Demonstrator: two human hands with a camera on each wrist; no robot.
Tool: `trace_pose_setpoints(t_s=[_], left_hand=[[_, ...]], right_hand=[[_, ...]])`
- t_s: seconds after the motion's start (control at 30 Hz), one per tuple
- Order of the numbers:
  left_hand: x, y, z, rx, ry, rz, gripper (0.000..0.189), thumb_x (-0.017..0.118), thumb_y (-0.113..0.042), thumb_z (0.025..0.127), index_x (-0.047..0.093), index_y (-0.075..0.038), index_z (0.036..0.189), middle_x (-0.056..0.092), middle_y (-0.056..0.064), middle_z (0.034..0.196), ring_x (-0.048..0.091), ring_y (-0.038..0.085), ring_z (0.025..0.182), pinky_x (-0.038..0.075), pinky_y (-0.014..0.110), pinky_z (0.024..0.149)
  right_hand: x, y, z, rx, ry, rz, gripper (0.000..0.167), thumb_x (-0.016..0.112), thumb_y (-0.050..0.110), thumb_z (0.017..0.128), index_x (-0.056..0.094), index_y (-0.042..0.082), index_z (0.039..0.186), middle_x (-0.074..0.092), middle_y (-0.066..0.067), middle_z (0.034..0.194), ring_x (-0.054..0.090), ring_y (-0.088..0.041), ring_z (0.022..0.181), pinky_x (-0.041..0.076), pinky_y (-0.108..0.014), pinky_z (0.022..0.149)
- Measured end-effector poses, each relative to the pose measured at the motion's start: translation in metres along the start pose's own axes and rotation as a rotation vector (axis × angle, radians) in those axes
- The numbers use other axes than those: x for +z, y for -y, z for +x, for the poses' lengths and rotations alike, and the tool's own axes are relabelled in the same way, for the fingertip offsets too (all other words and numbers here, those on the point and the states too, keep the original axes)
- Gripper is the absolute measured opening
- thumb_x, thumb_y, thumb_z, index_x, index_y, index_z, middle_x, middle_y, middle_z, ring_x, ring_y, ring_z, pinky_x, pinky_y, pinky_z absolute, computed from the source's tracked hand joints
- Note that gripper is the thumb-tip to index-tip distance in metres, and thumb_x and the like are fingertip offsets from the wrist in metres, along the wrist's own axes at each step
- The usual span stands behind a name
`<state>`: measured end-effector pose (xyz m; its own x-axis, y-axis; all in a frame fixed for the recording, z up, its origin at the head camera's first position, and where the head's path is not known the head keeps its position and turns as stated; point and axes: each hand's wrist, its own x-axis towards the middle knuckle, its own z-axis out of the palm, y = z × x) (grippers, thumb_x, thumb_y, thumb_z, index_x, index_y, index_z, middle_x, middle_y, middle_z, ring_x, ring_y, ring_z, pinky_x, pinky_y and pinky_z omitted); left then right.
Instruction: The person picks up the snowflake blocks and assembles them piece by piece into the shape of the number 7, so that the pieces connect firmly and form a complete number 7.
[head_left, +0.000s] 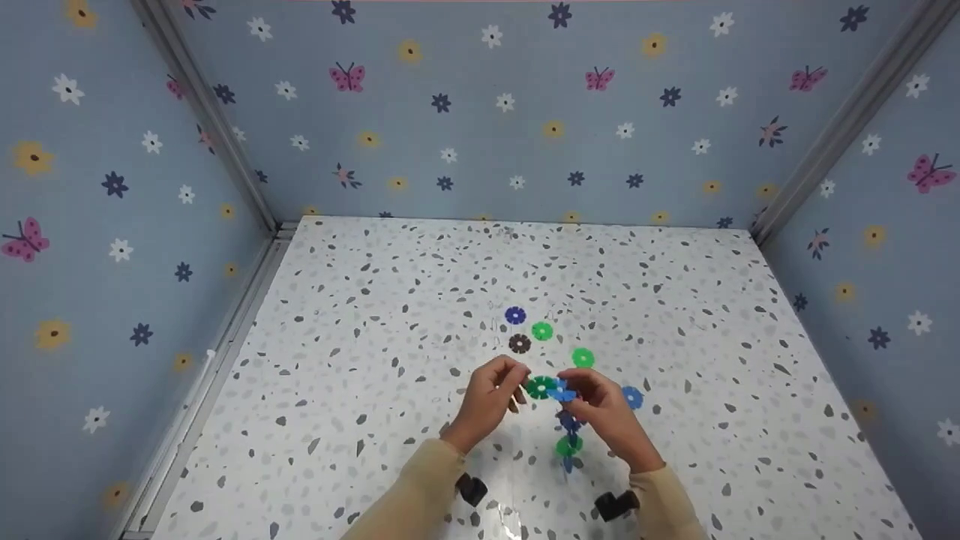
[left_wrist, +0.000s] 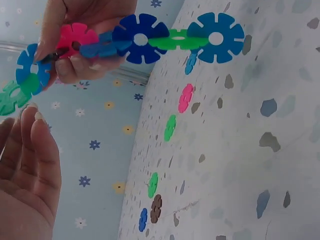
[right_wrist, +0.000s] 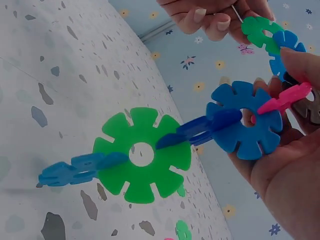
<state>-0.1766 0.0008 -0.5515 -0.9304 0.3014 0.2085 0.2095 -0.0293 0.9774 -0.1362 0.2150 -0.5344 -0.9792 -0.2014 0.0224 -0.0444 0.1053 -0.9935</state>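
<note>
Your right hand (head_left: 604,409) pinches the snowflake-disc chain (right_wrist: 200,135); your left hand (head_left: 491,394) pinches its dark green disc (head_left: 538,387). Five loose discs (head_left: 541,331) beyond it remain unjoined.

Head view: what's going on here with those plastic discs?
A person is working on a chain of interlocking snowflake discs above a speckled table. The right hand grips the chain near its upper end, and the rest hangs down toward the table. The left hand is at the dark green disc on the chain's end; whether it grips the disc is hard to tell. Several loose discs lie on the table just beyond the hands.
</note>
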Motion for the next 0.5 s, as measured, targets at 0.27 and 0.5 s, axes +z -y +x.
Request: trace_pose_setpoints(t_s=[0.27, 0.5], left_hand=[[-0.015, 0.034, 0.044, -0.196, -0.073, 0.329, 0.010, 0.062, -0.007, 0.093, 0.066, -0.006, 0.102, 0.062, 0.002, 0.095, 0.058, 0.017, 0.073, 0.051, 0.030, 0.065], [-0.016, 0.056, 0.072, -0.366, 0.017, 0.587, 0.017, 0.061, -0.012, 0.094, 0.061, -0.006, 0.110, 0.060, 0.007, 0.096, 0.059, 0.021, 0.079, 0.049, 0.036, 0.071]], right_hand=[[-0.007, -0.014, 0.000, 0.022, -0.009, 0.046, 0.038, 0.064, 0.008, 0.094, 0.055, -0.003, 0.130, 0.059, -0.018, 0.115, 0.059, -0.030, 0.100, 0.055, -0.035, 0.083], [-0.011, -0.001, -0.005, -0.015, 0.027, 0.129, 0.034, 0.057, 0.003, 0.096, 0.056, 0.000, 0.130, 0.058, -0.020, 0.115, 0.061, -0.026, 0.099, 0.055, -0.034, 0.083]])
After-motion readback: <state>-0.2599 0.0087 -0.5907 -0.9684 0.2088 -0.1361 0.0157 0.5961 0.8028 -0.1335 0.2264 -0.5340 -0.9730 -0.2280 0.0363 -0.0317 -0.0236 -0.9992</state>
